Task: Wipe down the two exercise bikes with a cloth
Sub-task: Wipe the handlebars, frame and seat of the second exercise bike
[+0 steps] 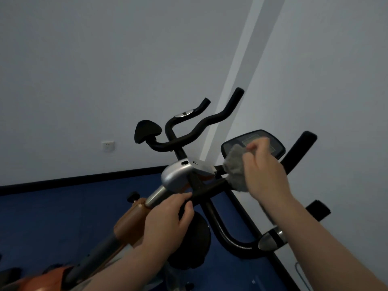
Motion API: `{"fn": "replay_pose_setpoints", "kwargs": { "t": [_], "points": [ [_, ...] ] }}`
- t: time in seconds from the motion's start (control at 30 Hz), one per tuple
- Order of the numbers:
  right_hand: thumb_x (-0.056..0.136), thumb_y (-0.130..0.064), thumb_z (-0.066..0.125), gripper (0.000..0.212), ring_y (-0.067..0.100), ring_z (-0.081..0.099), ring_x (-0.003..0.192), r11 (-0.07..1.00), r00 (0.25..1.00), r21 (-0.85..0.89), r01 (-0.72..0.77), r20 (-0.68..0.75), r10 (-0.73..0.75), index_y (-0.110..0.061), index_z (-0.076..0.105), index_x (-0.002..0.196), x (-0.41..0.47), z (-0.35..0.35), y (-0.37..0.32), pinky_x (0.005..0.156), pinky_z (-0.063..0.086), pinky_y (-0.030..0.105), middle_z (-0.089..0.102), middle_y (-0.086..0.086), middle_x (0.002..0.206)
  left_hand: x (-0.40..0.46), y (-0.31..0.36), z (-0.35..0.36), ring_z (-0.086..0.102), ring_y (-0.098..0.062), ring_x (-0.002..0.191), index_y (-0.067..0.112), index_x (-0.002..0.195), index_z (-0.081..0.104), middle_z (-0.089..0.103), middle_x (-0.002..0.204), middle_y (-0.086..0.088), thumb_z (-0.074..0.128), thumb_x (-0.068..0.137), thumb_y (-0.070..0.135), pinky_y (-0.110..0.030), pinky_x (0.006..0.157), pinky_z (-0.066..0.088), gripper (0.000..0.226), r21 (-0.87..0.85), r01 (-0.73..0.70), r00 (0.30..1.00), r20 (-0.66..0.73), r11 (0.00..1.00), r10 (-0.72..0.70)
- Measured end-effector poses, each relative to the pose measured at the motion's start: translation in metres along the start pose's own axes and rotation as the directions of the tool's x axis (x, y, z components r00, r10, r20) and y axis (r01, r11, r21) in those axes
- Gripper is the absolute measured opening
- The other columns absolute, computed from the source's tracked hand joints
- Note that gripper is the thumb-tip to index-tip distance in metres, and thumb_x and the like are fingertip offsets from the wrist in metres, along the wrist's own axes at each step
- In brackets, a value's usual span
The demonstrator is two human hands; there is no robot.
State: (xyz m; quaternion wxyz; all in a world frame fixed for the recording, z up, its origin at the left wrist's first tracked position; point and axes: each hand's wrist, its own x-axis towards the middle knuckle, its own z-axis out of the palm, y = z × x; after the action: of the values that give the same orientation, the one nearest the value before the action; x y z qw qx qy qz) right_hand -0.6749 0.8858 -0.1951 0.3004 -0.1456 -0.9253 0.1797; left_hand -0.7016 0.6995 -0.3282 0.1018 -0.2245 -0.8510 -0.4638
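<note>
Gripping a bunched grey cloth [235, 168], the right hand [264, 171] holds it against the lower left edge of the near bike's dark console [275, 147], with its fingers curled round the fabric, so its grip is full of cloth; the hand is slightly blurred. The cloth hangs down from the fist and covers the spot where the console meets the black handlebar [222, 225] of the near exercise bike [176, 177]. The left hand [165, 221] wraps round the left part of that handlebar just below the silver housing at the top of the bike's post, thumb on top and fingers closed round the bar, its grip holding the bar. An orange-brown frame section [128, 219] runs down and to the left from under this hand. A silver-and-black pulse pad [270, 238] sits on the handlebar's right branch, below the right forearm. Behind the near bike stands the 2nd exercise bike [189, 127], showing its curved black handlebars and a black saddle [147, 131]; neither hand touches it. The floor [63, 211] is blue, edged by a black skirting strip along pale walls [105, 59], and a white wall socket [108, 145] sits low on the wall to the left of the saddle.
</note>
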Motion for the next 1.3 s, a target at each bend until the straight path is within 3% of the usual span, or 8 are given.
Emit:
{"fn": "replay_pose_setpoints", "kwargs": {
  "t": [0.13, 0.23, 0.43, 0.63, 0.83, 1.07, 1.23, 1.3],
  "points": [
    [0.095, -0.019, 0.049, 0.013, 0.016, 0.058, 0.085, 0.964, 0.9, -0.003, 0.266, 0.359, -0.248, -0.027, 0.049, 0.106, 0.023, 0.043, -0.025, 0.071, 0.049, 0.037, 0.06, -0.002, 0.097, 0.002, -0.004, -0.002, 0.059, 0.007, 0.086, 0.032, 0.111, 0.068, 0.069, 0.1, 0.019, 0.049, 0.091, 0.041, -0.001, 0.064, 0.035, 0.029, 0.015, -0.051, 0.999, 0.002, 0.999, 0.051],
    [0.093, -0.025, 0.058, 0.023, 0.02, 0.053, 0.107, 0.966, 0.741, -0.027, 0.258, 0.647, -0.18, -0.028, 0.057, 0.116, 0.021, 0.074, -0.022, 0.091, 0.046, 0.04, 0.053, -0.001, 0.12, 0.002, -0.004, -0.003, 0.061, 0.003, 0.094, 0.028, 0.11, 0.069, 0.069, 0.104, 0.017, 0.042, 0.09, 0.044, -0.005, 0.074, 0.041, 0.037, -0.001, -0.088, 0.996, 0.011, 0.996, 0.088],
    [0.087, -0.033, 0.066, 0.014, 0.013, 0.055, 0.096, 0.966, 0.52, -0.022, 0.257, 0.846, -0.119, -0.042, 0.057, 0.093, 0.042, 0.071, -0.009, 0.083, 0.047, 0.033, 0.058, -0.008, 0.103, 0.005, -0.006, -0.005, 0.06, 0.0, 0.107, 0.024, 0.112, 0.071, 0.066, 0.117, 0.013, 0.046, 0.09, 0.038, -0.025, 0.084, 0.054, 0.036, -0.067, -0.167, 0.985, 0.025, 0.984, 0.169],
    [0.089, -0.041, 0.063, 0.018, 0.019, 0.054, 0.101, 0.962, 0.662, -0.042, 0.269, 0.734, -0.153, -0.037, 0.061, 0.107, 0.032, 0.096, -0.015, 0.09, 0.044, 0.036, 0.052, -0.004, 0.104, 0.007, -0.01, 0.0, 0.053, 0.005, 0.109, 0.027, 0.107, 0.072, 0.064, 0.116, 0.016, 0.047, 0.09, 0.036, -0.013, 0.087, 0.045, 0.032, -0.107, -0.193, 0.981, 0.009, 0.975, 0.195],
    [0.089, -0.029, 0.066, 0.014, -0.001, 0.055, 0.094, 0.996, 0.502, 0.053, 0.066, 0.861, -0.079, -0.043, 0.065, 0.088, 0.043, 0.071, -0.004, 0.083, 0.044, 0.022, 0.059, -0.02, 0.097, 0.006, -0.015, 0.002, 0.048, 0.01, 0.113, 0.033, 0.102, 0.069, 0.058, 0.116, 0.024, 0.046, 0.092, 0.039, -0.003, 0.089, 0.037, 0.026, -0.162, -0.203, 0.978, 0.019, 0.966, 0.209],
    [0.09, -0.026, 0.064, 0.014, 0.009, 0.051, 0.093, 0.967, 0.722, 0.004, 0.254, 0.665, -0.192, -0.031, 0.066, 0.103, 0.033, 0.093, -0.01, 0.085, 0.043, 0.03, 0.052, -0.01, 0.097, 0.007, -0.018, 0.003, 0.048, 0.007, 0.111, 0.032, 0.093, 0.069, 0.058, 0.116, 0.022, 0.045, 0.093, 0.038, -0.006, 0.082, 0.039, 0.025, -0.165, -0.234, 0.97, 0.032, 0.958, 0.243],
    [0.087, -0.025, 0.066, 0.019, 0.008, 0.057, 0.091, 0.995, 0.59, 0.022, 0.093, 0.804, -0.073, -0.043, 0.059, 0.086, 0.038, 0.07, -0.003, 0.079, 0.049, 0.028, 0.061, -0.012, 0.095, 0.009, -0.021, 0.003, 0.051, 0.003, 0.106, 0.025, 0.077, 0.064, 0.061, 0.117, 0.015, 0.047, 0.092, 0.038, -0.017, 0.076, 0.048, 0.026, -0.152, -0.282, 0.957, 0.024, 0.947, 0.288],
    [0.088, -0.025, 0.065, 0.016, 0.011, 0.057, 0.096, 0.99, 0.631, -0.021, 0.138, 0.772, -0.072, -0.04, 0.061, 0.091, 0.039, 0.081, -0.011, 0.083, 0.048, 0.032, 0.061, -0.01, 0.099, 0.009, -0.02, 0.004, 0.052, 0.002, 0.104, 0.026, 0.076, 0.063, 0.062, 0.116, 0.014, 0.048, 0.092, 0.037, -0.018, 0.075, 0.049, 0.024, -0.144, -0.285, 0.957, 0.02, 0.948, 0.291]
  ]
}}
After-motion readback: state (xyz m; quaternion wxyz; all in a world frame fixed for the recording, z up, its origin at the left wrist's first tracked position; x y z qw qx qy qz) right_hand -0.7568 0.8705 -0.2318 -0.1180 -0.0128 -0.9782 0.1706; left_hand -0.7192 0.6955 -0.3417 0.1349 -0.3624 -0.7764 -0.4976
